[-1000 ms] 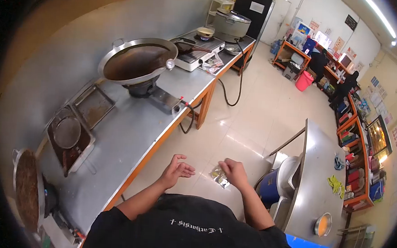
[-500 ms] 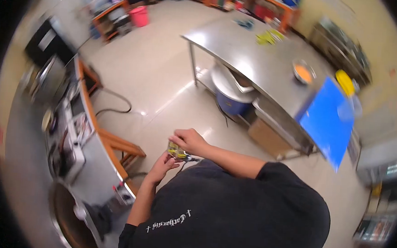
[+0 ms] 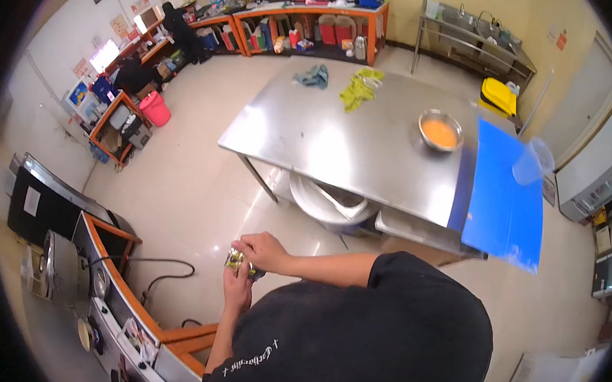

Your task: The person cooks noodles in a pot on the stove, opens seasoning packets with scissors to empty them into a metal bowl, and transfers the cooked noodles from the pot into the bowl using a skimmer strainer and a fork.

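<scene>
A small shiny packet (image 3: 234, 259), yellow-green with dark and silver patches, is held between my two hands in front of my body. My right hand (image 3: 263, 251) pinches its upper side, fingers curled over it. From below, my left hand (image 3: 238, 288) grips the packet with the thumb raised against it. The fingers cover much of the packet, and its print is too small to read. Both hands are over the floor, between the steel table (image 3: 268, 129) and the counter at left.
On the steel table lie a metal bowl of orange liquid (image 3: 440, 132), a green cloth (image 3: 360, 89) and a blue-grey cloth (image 3: 313, 76). A blue board (image 3: 505, 196) with a clear plastic container (image 3: 529, 166) juts past its right end. At left, a black hose (image 3: 168, 261) loops beside the orange-framed counter (image 3: 131, 292).
My view has swung, bringing more of the far room into sight. Both hands still hold the packet, and my right hand's fingers are now closer over its top.
</scene>
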Demonstrator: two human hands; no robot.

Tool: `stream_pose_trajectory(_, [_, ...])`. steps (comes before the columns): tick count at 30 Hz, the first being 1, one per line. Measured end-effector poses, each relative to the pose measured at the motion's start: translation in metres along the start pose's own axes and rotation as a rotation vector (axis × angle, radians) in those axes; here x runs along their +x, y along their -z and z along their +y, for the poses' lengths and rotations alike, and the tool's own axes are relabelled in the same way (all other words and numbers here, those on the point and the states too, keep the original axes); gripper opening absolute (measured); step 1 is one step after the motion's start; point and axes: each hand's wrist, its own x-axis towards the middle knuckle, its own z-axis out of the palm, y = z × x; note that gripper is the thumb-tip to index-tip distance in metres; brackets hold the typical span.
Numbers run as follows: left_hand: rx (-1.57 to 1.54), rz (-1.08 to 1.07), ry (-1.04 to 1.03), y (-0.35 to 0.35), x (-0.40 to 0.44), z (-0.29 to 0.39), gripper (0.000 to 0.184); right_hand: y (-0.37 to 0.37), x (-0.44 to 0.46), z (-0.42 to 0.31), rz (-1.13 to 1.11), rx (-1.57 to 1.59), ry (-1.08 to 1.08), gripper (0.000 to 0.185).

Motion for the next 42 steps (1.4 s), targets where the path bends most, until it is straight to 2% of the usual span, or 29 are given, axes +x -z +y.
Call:
stream_pose_trajectory(1, [0.133, 0.024, -0.031, -0.006, 0.02, 0.011, 0.024, 0.006, 0.023, 0.002, -0.003, -0.011, 0.019, 0.047])
stream_pose_trajectory(5, [-0.171, 0.189, -0.136, -0.049, 0.079, 0.049, 0.024, 0.015, 0.097, 0.009, -0.045, -0.017, 0.071, 0.045])
stream_pose_trajectory(6, [-0.162, 0.142, -0.164, -0.027, 0.096, 0.037, 0.035, 0.015, 0.11, 0.009, -0.044, -0.012, 0.068, 0.045])
stream_pose_trajectory(9, [-0.226, 0.093, -0.153, -0.019, 0.137, 0.047, 0.027, 0.014, 0.142, 0.016, -0.013, 0.023, 0.07, 0.044])
stream_pose_trajectory(15, [-0.312, 0.012, -0.03, -0.001, 0.214, 0.054, 0.033, 0.014, 0.206, 0.051, 0.066, -0.086, -0.006, 0.043])
stream_pose_trajectory(18, [-0.297, -0.099, -0.004, 0.014, 0.265, 0.062, 0.034, 0.013, 0.247, 0.066, 0.094, -0.157, -0.023, 0.039])
stream_pose_trajectory(20, [-0.212, -0.16, 0.038, 0.034, 0.307, 0.068, 0.034, 0.002, 0.277, 0.092, 0.194, -0.176, 0.005, 0.031])
stream_pose_trajectory(21, [-0.191, -0.176, 0.038, 0.053, 0.328, 0.065, 0.034, 0.008, 0.291, 0.095, 0.209, -0.097, -0.059, 0.028])
stream_pose_trajectory(22, [-0.225, -0.185, 0.086, 0.073, 0.355, 0.058, 0.033, 0.022, 0.302, 0.097, 0.225, -0.016, -0.112, 0.025])
stream_pose_trajectory(23, [-0.268, -0.184, 0.118, 0.088, 0.382, 0.063, 0.032, 0.028, 0.315, 0.129, 0.231, -0.029, -0.196, 0.021])
stream_pose_trajectory(24, [-0.288, -0.177, 0.123, 0.089, 0.398, 0.082, 0.031, 0.039, 0.318, 0.138, 0.352, -0.037, -0.173, 0.02])
stream_pose_trajectory(25, [-0.289, -0.179, 0.123, 0.1, 0.411, 0.094, 0.031, 0.053, 0.314, 0.172, 0.385, 0.12, -0.294, 0.017])
stream_pose_trajectory(26, [-0.274, -0.171, 0.142, 0.108, 0.428, 0.103, 0.033, 0.072, 0.305, 0.186, 0.444, 0.198, -0.396, 0.024])
stream_pose_trajectory(29, [-0.237, -0.162, 0.191, 0.141, 0.467, 0.109, 0.036, 0.12, 0.262, 0.266, 0.663, -0.116, -0.592, 0.025])
stream_pose_trajectory(31, [-0.234, -0.201, 0.214, 0.151, 0.497, 0.108, 0.038, 0.15, 0.243, 0.285, 0.737, -0.054, -0.699, 0.019])
stream_pose_trajectory(33, [-0.206, -0.144, 0.217, 0.162, 0.513, 0.102, 0.04, 0.179, 0.241, 0.283, 0.755, -0.124, -0.771, 0.021])
stream_pose_trajectory(35, [-0.202, -0.109, 0.263, 0.153, 0.526, 0.098, 0.039, 0.211, 0.251, 0.301, 0.756, -0.316, -0.811, 0.023])
stream_pose_trajectory(37, [-0.198, -0.082, 0.255, 0.161, 0.541, 0.087, 0.038, 0.255, 0.274, 0.328, 0.736, -0.428, -0.868, 0.035])
stream_pose_trajectory(40, [-0.153, -0.049, 0.282, 0.164, 0.551, 0.089, 0.037, 0.323, 0.329, 0.349, 0.843, -0.491, -0.75, 0.032])
stream_pose_trajectory(41, [-0.138, -0.024, 0.257, 0.163, 0.559, 0.091, 0.036, 0.356, 0.344, 0.386, 0.89, -0.578, -0.701, 0.027])
stream_pose_trajectory(42, [-0.091, 0.038, 0.261, 0.164, 0.56, 0.098, 0.035, 0.374, 0.364, 0.374, 0.934, -0.6, -0.578, 0.023])
